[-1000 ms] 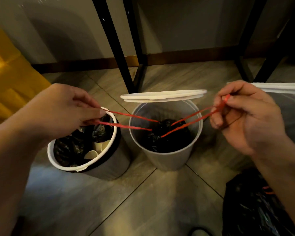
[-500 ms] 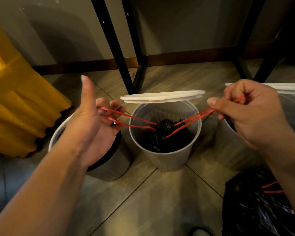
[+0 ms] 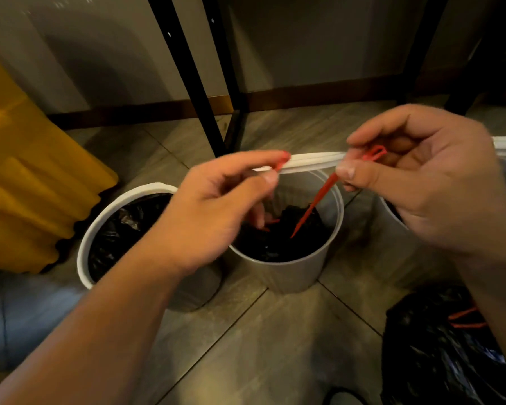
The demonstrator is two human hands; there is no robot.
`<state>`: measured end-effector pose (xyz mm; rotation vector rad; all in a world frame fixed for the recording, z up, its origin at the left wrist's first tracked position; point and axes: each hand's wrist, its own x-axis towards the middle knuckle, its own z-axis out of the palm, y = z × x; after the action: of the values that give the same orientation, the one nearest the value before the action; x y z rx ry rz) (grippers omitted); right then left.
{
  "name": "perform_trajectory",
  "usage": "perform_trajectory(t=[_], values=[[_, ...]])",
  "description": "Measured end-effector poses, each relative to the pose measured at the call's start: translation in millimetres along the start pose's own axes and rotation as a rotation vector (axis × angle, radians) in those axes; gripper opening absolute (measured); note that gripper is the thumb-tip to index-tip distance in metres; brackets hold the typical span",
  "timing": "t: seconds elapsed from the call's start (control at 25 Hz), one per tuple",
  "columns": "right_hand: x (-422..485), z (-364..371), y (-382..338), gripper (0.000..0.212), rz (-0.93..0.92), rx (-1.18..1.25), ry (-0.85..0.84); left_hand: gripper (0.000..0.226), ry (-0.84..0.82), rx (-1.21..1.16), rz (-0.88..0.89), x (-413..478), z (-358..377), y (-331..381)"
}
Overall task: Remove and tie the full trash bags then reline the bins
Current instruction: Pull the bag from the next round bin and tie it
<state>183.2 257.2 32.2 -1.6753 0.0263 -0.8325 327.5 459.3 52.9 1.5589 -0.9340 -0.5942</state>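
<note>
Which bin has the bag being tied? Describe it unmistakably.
Find the black metal legs by the wall; the grey bin stands just before them. Unlike the white-rimmed bin on its left, it has a red drawstring rising from its black bag.

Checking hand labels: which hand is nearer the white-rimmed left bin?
Left. The left hand is over the right edge of the white-rimmed bin; the right hand is beyond the middle bin.

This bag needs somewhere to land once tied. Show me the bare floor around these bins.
Best patch: the floor in front of the middle bin, bordered by the left bin and the black bag at right. Crowded: between the bins, by the yellow object, and over the middle bin, where the left hand and right hand pinch the red drawstring.
</note>
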Motion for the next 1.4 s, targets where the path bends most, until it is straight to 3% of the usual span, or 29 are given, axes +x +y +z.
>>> perform_trajectory(t=[0.12, 0.2, 0.4, 0.52, 0.68, 0.84, 0.96, 1.04, 1.12, 1.24, 1.4], values=[[0, 15, -3, 0.023, -0.068, -0.124, -0.052, 0.036, -0.285, 0.304, -0.025, 13, 11, 6], [-3, 26, 0, 0.020, -0.110, -0.205, -0.084, 0.027, -0.360, 0.400, -0.044, 17, 11, 9], [-17, 31, 22, 0.033, -0.004, -0.351, -0.047, 0.035, -0.209, 0.239, -0.160, 18, 3, 6], [-24, 32, 31, 0.021, 0.100, -0.296, -0.103, 0.042, -0.169, 0.225, -0.207, 18, -5, 0], [-20, 35, 38, 0.011, 0.012, -0.429, -0.046, 0.041, -0.126, 0.187, -0.170, 16, -6, -5], [-19, 40, 44, 0.008, 0.198, 0.166, 0.000, 0.031, 0.058, 0.166, -0.182, 16, -10, -5], [-24, 41, 51, 0.015, 0.250, 0.342, -0.100, 0.025, 0.075, 0.261, -0.155, 18, -13, -1], [-27, 48, 55, 0.010, 0.220, 0.279, -0.232, 0.020, 0.039, 0.323, -0.111, 17, -13, 2], [-29, 57, 59, 0.005, 0.160, 0.159, -0.242, 0.017, 0.013, 0.328, -0.077, 17, -11, 5], [-34, 72, 62, 0.007, 0.158, -0.009, -0.074, 0.017, -0.006, 0.336, -0.048, 13, -9, 6], [-36, 77, 67, 0.023, 0.206, -0.029, 0.092, 0.016, -0.059, 0.457, -0.003, 1, -6, 4]])
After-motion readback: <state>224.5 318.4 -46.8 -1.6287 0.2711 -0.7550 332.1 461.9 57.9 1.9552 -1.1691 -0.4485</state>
